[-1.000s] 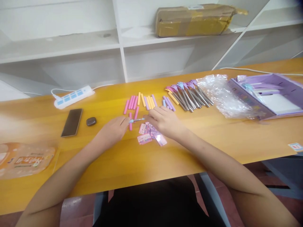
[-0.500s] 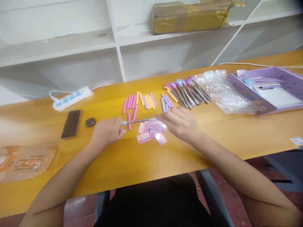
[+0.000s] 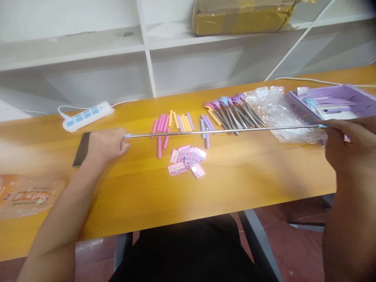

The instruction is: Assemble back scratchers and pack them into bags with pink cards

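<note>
A telescopic back scratcher (image 3: 223, 131) is stretched out long and nearly level above the table. My left hand (image 3: 107, 145) is wrapped round its light blue handle, over the dark phone (image 3: 80, 150). At the far right, my right hand (image 3: 348, 143) grips the other, light blue end; its fingers hide the tip. Below the rod lies a loose heap of small pink printed cards (image 3: 188, 158). Pink tubes (image 3: 159, 147), yellow tubes (image 3: 184, 123) and purple tubes (image 3: 207, 140) lie behind and partly under the line of the rod. Several more back scratchers (image 3: 235, 113) with hand-shaped heads are piled behind.
Crumpled clear plastic (image 3: 270, 105) lies beside a purple box (image 3: 340, 94) at the right. A white power strip (image 3: 88, 116) stands back left, an orange-and-clear package (image 3: 32, 196) front left. A taped carton (image 3: 243, 17) sits on the white shelf (image 3: 88, 51).
My hands have moved far apart, the right one a long way to the right, the left one slightly left. The back scratcher between them has gone from short to fully drawn out.
</note>
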A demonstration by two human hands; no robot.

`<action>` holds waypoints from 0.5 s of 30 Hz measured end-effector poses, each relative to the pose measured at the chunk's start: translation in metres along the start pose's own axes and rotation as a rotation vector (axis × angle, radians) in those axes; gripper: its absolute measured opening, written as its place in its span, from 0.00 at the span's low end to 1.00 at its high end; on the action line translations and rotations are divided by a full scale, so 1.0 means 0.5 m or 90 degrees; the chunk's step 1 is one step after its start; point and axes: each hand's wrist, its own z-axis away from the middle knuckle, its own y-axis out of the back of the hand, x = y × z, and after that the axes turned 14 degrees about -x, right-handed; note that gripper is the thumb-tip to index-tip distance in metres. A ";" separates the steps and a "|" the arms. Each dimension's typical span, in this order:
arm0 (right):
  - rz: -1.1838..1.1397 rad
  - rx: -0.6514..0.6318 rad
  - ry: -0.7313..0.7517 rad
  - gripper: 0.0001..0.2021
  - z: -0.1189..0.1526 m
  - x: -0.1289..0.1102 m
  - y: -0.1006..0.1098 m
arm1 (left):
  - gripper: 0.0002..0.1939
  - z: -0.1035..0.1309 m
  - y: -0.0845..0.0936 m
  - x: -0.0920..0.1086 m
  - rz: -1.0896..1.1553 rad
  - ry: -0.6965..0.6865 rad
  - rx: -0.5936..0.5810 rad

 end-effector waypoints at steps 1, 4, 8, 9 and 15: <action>-0.025 0.011 0.011 0.20 -0.001 -0.004 0.000 | 0.10 0.001 -0.001 0.003 0.004 -0.001 -0.007; -0.088 0.006 -0.004 0.24 -0.023 -0.019 -0.004 | 0.07 0.003 -0.004 0.004 -0.015 -0.013 -0.035; -0.128 -0.033 -0.051 0.22 -0.047 -0.034 -0.006 | 0.06 0.000 -0.009 0.003 -0.057 -0.029 -0.066; -0.132 -0.039 -0.051 0.20 -0.048 -0.037 -0.007 | 0.06 -0.001 -0.011 0.004 -0.064 -0.029 -0.074; -0.151 0.005 0.018 0.15 -0.035 -0.070 -0.018 | 0.10 -0.006 -0.011 0.007 -0.087 -0.022 -0.127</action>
